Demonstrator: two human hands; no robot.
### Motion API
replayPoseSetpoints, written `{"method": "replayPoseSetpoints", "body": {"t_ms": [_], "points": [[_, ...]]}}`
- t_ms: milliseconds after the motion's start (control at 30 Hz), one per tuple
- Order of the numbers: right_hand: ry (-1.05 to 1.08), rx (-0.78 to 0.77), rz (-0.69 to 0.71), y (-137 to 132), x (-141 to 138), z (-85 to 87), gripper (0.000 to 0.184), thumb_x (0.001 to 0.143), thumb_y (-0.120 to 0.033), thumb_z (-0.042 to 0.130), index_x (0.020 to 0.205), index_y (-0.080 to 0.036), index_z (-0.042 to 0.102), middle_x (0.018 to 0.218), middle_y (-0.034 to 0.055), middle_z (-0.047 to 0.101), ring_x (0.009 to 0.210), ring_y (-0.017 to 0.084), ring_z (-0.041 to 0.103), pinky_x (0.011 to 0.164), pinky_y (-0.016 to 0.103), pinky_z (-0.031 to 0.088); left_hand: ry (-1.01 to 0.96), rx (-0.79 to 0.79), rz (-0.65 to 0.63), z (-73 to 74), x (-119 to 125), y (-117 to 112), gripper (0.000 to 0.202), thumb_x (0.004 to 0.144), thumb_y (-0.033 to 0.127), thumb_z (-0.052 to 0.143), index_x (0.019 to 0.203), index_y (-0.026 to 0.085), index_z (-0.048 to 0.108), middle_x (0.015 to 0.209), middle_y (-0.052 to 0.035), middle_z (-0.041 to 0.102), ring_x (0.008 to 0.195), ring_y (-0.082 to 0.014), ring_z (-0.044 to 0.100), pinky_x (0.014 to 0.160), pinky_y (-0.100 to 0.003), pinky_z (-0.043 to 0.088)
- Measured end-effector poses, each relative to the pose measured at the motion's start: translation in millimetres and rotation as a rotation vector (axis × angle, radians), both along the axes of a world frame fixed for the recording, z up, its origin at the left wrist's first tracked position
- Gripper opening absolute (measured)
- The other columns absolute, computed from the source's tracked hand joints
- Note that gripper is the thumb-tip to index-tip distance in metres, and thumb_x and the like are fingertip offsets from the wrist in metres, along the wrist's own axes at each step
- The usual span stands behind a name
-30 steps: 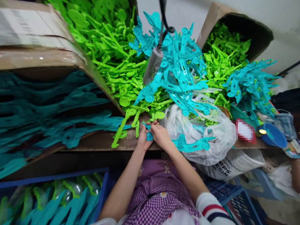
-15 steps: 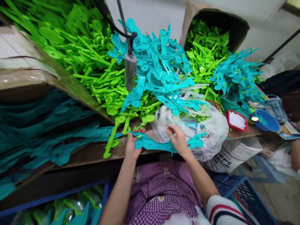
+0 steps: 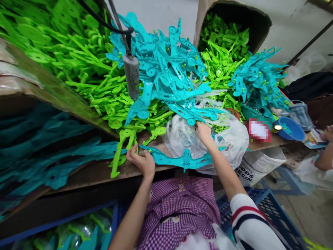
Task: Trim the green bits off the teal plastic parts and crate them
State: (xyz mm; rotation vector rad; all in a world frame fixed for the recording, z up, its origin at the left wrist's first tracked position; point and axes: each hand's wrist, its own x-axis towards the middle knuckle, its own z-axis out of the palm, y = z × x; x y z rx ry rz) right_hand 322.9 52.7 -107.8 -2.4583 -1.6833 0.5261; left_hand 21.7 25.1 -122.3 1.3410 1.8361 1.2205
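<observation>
A turquoise plastic piece [image 3: 186,159], long and winged, lies across the bench's front edge, with neither hand holding it. Just left of it, my left hand [image 3: 142,162] has its fingers curled at the lower end of a green plastic arm [image 3: 128,133] that hangs from the heap. My right hand [image 3: 204,133] reaches into the mouth of a clear plastic bag [image 3: 179,137]. Its fingers are bent together and the tips are hidden, so what they pinch does not show. Small green bits [image 3: 221,128] show inside the bag.
Heaps of green arms [image 3: 85,66] and turquoise pieces [image 3: 166,66] cover the bench behind. A grey tool [image 3: 131,74] hangs over them. Rightward stand a red tray [image 3: 260,130] and a blue bowl [image 3: 291,130]. Another person's hand [image 3: 328,133] is at far right.
Both hands have let go of the turquoise piece, which rests at the bench edge. The left hand moved left to the green arms; the right moved up into the bag.
</observation>
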Motion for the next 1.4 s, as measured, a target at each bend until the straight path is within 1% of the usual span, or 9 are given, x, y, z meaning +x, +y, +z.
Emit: {"method": "replayPoseSetpoints", "body": {"t_ms": [133,200,367,500,700,800,933,1167,1400], "points": [[0.219,0.272,-0.086,-21,4,-6.9,0.026,0.101,-0.029,0.041,0.110,-0.017,0.061,0.112,0.0128,0.064,0.098,0.022,0.062,0.086,0.032,0.047,0.169,0.274,0.010,16.4,17,-20,0.037,0.087,0.020,0.061,0.123,0.017,0.054,0.132,-0.0145,0.044,0.133,-0.0292,0.038,0.118,-0.050,0.024],[0.443,0.368,-0.186,-27,5,-10.3,0.029,0.101,-0.035,0.038,0.112,-0.017,0.058,0.102,0.0103,0.066,0.088,0.019,0.065,0.080,0.031,0.050,0.136,0.319,-0.227,23.4,38,-33,0.028,0.088,0.019,0.062,0.116,0.021,0.059,0.122,-0.0110,0.052,0.123,-0.0275,0.048,0.112,-0.047,0.033],[0.978,0.414,-0.391,-44,19,1.4,0.045,0.095,-0.055,0.043,0.119,-0.018,0.054,0.082,0.0043,0.066,0.074,0.018,0.066,0.063,0.028,0.053,0.147,0.185,-1.092,37.6,114,-53,0.023,0.095,0.029,0.056,0.115,0.027,0.066,0.118,-0.0093,0.063,0.113,-0.0263,0.057,0.102,-0.043,0.040],[1.131,0.409,-0.416,-90,39,21.2,0.044,0.087,-0.054,0.059,0.115,-0.019,0.058,0.096,0.0057,0.068,0.077,0.016,0.068,0.070,0.031,0.058,0.329,0.110,-1.379,30.5,151,-55,0.045,0.089,0.045,0.065,0.130,0.025,0.061,0.130,-0.0117,0.060,0.120,-0.0295,0.054,0.102,-0.045,0.039],[0.827,0.471,-0.559,-165,72,11.8,0.040,0.076,-0.052,0.076,0.086,-0.017,0.059,0.080,0.0055,0.068,0.073,0.018,0.068,0.071,0.033,0.058,0.455,0.139,-1.418,-4.1,151,-58,0.041,0.090,0.046,0.065,0.125,0.026,0.065,0.126,-0.0108,0.062,0.114,-0.0271,0.058,0.095,-0.041,0.041],[0.819,0.451,-0.541,-184,80,5.1,0.042,0.076,-0.053,0.075,0.090,-0.017,0.060,0.081,0.0058,0.069,0.074,0.019,0.068,0.073,0.034,0.058,0.442,0.153,-1.417,-12.1,149,-58,0.040,0.090,0.047,0.063,0.125,0.027,0.067,0.124,-0.0103,0.063,0.112,-0.0271,0.059,0.093,-0.041,0.042],[0.861,0.429,-0.405,-191,82,8.4,0.046,0.087,-0.051,0.065,0.121,-0.020,0.060,0.105,0.0092,0.071,0.098,0.021,0.070,0.089,0.039,0.057,0.393,0.141,-1.435,-15.0,152,-54,0.040,0.088,0.050,0.065,0.122,0.028,0.069,0.118,-0.0095,0.066,0.108,-0.0264,0.061,0.092,-0.040,0.043],[0.518,0.362,-0.185,-194,81,6.7,0.030,0.093,-0.043,0.058,0.106,-0.019,0.070,0.103,0.0098,0.071,0.090,0.021,0.066,0.085,0.037,0.054,0.307,0.084,-1.440,-21.1,157,-50,0.039,0.084,0.051,0.068,0.116,0.029,0.074,0.114,-0.0091,0.067,0.104,-0.0267,0.061,0.090,-0.039,0.045],[0.527,0.274,-0.070,-198,72,-2.2,0.029,0.095,-0.039,0.055,0.112,-0.020,0.070,0.105,0.0093,0.071,0.092,0.021,0.066,0.086,0.035,0.052,0.160,0.029,-1.400,-25.0,159,-51,0.039,0.081,0.052,0.070,0.113,0.029,0.075,0.109,-0.0093,0.067,0.101,-0.0262,0.061,0.093,-0.039,0.044]]}}
